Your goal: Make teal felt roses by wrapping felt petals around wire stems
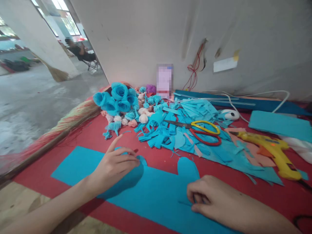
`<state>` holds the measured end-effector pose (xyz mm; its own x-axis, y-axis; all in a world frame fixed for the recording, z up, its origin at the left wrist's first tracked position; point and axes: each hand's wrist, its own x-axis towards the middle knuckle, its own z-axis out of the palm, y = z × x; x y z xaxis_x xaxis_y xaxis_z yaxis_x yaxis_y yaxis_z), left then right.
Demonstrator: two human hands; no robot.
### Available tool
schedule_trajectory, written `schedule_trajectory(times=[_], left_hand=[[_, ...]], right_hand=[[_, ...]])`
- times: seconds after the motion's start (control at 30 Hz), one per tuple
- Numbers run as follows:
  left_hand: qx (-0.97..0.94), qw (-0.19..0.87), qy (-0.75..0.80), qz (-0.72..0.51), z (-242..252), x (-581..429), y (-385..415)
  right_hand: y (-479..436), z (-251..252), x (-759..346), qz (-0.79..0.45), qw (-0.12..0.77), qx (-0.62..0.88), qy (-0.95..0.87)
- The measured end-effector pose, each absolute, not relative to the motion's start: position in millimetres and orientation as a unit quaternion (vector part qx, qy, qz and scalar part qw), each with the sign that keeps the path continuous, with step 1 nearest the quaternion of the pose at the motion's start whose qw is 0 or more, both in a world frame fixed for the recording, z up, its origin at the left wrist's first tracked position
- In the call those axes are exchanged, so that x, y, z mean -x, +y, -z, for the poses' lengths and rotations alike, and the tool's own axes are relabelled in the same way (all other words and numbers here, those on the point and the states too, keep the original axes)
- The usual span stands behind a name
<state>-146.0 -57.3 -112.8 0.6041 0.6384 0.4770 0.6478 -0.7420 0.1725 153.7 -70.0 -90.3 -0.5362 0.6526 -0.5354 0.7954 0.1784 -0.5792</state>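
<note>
A long blue crepe paper sheet (156, 191) lies across the red table in front of me. My left hand (117, 162) is over its left part, index finger raised and the other fingers loosely stretched, its shadow falling on the sheet. A rounded blue paper piece (143, 161) shows just beyond those fingertips. My right hand (207, 195) rests at the sheet's right part with thumb and fingers curled together. A thin dark strand (184, 203) runs up to its fingertips; what they hold is unclear. Behind this hand lies a petal-shaped blue paper piece (187, 167).
Scissors (204, 130) lie open on blue paper scraps (165, 130). A yellow glue gun (270, 149) is at the right, near a folded blue paper stack (280, 123). Blue paper roses (119, 97) and small pink buds stand back left. A phone (164, 79) leans on the wall. A person sits far left.
</note>
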Motion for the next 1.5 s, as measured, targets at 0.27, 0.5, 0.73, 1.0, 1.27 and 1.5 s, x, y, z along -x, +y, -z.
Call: schedule_trajectory(times=[0.27, 0.5, 0.73, 1.0, 1.27, 1.5], left_hand=[[0.885, 0.015, -0.406, 0.227, 112.2, 139.4, -53.1], [0.888, 0.032, -0.389, 0.242, 116.9, 144.7, -51.9], [0.89, 0.023, -0.373, 0.261, 112.8, 141.0, -53.8], [0.889, 0.031, -0.368, 0.272, 115.0, 142.2, -54.2], [0.894, 0.022, -0.367, 0.257, 116.6, 142.0, -54.4], [0.881, -0.055, -0.403, 0.244, 114.2, 139.7, -58.7]], right_hand=[[-70.3, 92.2, -153.8, 0.434, 0.082, -0.476, 0.76], [-69.5, 92.7, -154.2, 0.434, 0.086, -0.476, 0.76], [-68.2, 92.9, -152.8, 0.431, 0.09, -0.473, 0.763], [-68.0, 93.8, -153.0, 0.437, 0.088, -0.471, 0.761], [-66.1, 95.3, -153.4, 0.437, 0.088, -0.475, 0.759], [-68.3, 83.7, -150.7, 0.442, 0.094, -0.495, 0.742]])
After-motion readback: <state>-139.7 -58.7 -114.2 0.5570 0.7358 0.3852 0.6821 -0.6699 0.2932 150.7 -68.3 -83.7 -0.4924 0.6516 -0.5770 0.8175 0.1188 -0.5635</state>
